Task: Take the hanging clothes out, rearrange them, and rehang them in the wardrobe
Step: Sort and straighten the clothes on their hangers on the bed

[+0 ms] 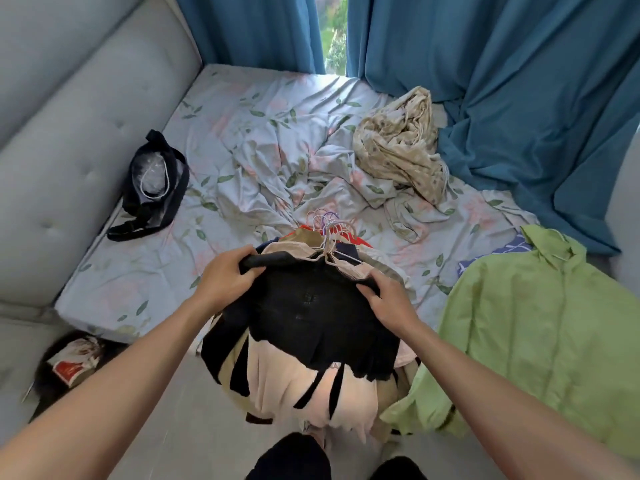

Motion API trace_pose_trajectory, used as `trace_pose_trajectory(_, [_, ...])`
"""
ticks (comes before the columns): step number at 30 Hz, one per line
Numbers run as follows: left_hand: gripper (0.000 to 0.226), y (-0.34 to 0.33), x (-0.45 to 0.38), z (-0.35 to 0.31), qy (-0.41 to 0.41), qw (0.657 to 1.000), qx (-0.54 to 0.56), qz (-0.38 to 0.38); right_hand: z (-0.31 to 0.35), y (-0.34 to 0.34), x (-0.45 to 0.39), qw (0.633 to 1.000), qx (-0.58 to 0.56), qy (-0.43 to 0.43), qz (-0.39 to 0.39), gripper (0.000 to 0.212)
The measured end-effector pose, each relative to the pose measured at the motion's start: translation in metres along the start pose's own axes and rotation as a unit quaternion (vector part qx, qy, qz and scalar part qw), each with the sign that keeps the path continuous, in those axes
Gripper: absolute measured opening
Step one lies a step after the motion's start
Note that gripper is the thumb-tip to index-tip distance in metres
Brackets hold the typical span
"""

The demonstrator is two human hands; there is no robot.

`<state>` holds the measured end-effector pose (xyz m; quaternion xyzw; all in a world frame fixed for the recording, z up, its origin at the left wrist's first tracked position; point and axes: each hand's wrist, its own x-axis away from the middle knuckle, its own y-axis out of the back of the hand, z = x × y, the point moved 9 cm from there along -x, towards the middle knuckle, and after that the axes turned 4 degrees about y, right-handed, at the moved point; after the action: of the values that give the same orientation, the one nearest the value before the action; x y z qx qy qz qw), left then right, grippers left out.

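Both hands clench the black knit garment [311,306] atop the pile: left hand [225,275] on one shoulder, right hand [388,299] on the other. Its shoulder line spans the grips; the wire hanger hooks [329,233] lie just beyond, roughly equidistant.

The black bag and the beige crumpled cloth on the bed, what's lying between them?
In the head view, only rumpled floral bedsheet lies between the black bag and the beige cloth; nothing else sits on that stretch.
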<state>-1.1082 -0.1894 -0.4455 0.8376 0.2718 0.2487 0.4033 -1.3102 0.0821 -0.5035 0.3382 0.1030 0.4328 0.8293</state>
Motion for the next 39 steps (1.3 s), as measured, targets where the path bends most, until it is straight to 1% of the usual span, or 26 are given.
trace_pose_trajectory(2, [0.014,0.018,0.028,-0.025,-0.007,1.000,-0.014,-0.012,0.023,0.026,0.018,1.000,0.004,0.019,-0.004,0.020])
trace_pose_trajectory(4, [0.018,0.028,0.056,-0.051,-0.016,0.999,-0.034,-0.007,0.036,0.049,0.037,0.999,0.033,0.027,-0.010,0.003])
trace_pose_trajectory(5, [0.022,0.030,0.070,-0.064,-0.021,0.999,-0.042,-0.002,0.044,0.062,0.049,0.998,0.047,0.035,-0.016,0.013])
trace_pose_trajectory(6, [0.027,0.031,0.085,-0.077,-0.021,0.999,-0.046,0.003,0.050,0.073,0.058,0.997,0.046,0.051,-0.019,0.018])
trace_pose_trajectory(8, [0.034,0.033,0.115,-0.099,-0.019,0.999,-0.036,-0.002,0.064,0.096,0.076,0.996,0.052,0.072,-0.017,0.004])
trace_pose_trajectory(9, [0.031,0.034,0.130,-0.109,-0.018,0.999,-0.026,-0.013,0.075,0.109,0.085,0.994,0.065,0.084,-0.018,0.009])
trace_pose_trajectory(11, [0.022,0.037,0.159,-0.123,-0.008,0.999,0.003,-0.052,0.088,0.130,0.097,0.990,0.084,0.108,-0.023,0.018])
trace_pose_trajectory(13, [0.024,0.042,0.186,-0.132,0.009,0.994,0.020,-0.108,0.105,0.146,0.109,0.985,0.115,0.125,-0.031,0.023])
trace_pose_trajectory(15, [0.018,0.047,0.207,-0.136,0.040,0.985,-0.007,-0.169,0.123,0.154,0.123,0.978,0.141,0.146,-0.055,0.025])
trace_pose_trajectory(16, [0.020,0.050,0.216,-0.138,0.059,0.979,-0.025,-0.194,0.131,0.157,0.129,0.975,0.145,0.153,-0.071,0.024])
trace_pose_trajectory(17, [0.025,0.051,0.223,-0.142,0.070,0.974,-0.031,-0.215,0.139,0.158,0.138,0.974,0.146,0.154,-0.081,0.023])
trace_pose_trajectory(19, [0.032,0.053,0.234,-0.153,0.068,0.972,0.002,-0.225,0.152,0.153,0.155,0.972,0.143,0.161,-0.094,0.021])
trace_pose_trajectory(22, [0.031,0.052,0.241,-0.165,0.056,0.977,0.044,-0.200,0.165,0.141,0.173,0.971,0.141,0.158,-0.110,0.020])
trace_pose_trajectory(24, [0.031,0.057,0.245,-0.164,0.066,0.976,0.057,-0.201,0.172,0.129,0.181,0.971,0.145,0.154,-0.111,0.022])
trace_pose_trajectory(28, [0.030,0.066,0.253,-0.154,0.053,0.973,0.070,-0.215,0.190,0.105,0.189,0.977,0.123,0.144,-0.103,0.020])
trace_pose_trajectory(30, [0.023,0.071,0.256,-0.145,0.039,0.970,0.093,-0.221,0.200,0.094,0.189,0.978,0.120,0.143,-0.093,0.021])
trace_pose_trajectory(32, [0.021,0.077,0.257,-0.135,0.025,0.969,0.112,-0.220,0.209,0.084,0.187,0.981,0.109,0.148,-0.065,0.023])
trace_pose_trajectory(35, [0.022,0.089,0.257,-0.120,0.015,0.966,0.125,-0.224,0.227,0.069,0.178,0.982,0.082,0.167,0.025,0.025])
trace_pose_trajectory(36, [0.020,0.094,0.256,-0.114,0.013,0.966,0.129,-0.225,0.236,0.067,0.176,0.979,0.077,0.181,0.044,0.025])
trace_pose_trajectory(37, [0.018,0.099,0.255,-0.110,0.009,0.965,0.134,-0.223,0.248,0.068,0.174,0.975,0.075,0.204,0.048,0.026])
trace_pose_trajectory(39, [0.017,0.107,0.252,-0.104,-0.002,0.966,0.142,-0.216,0.279,0.074,0.169,0.964,0.068,0.253,0.033,0.037])
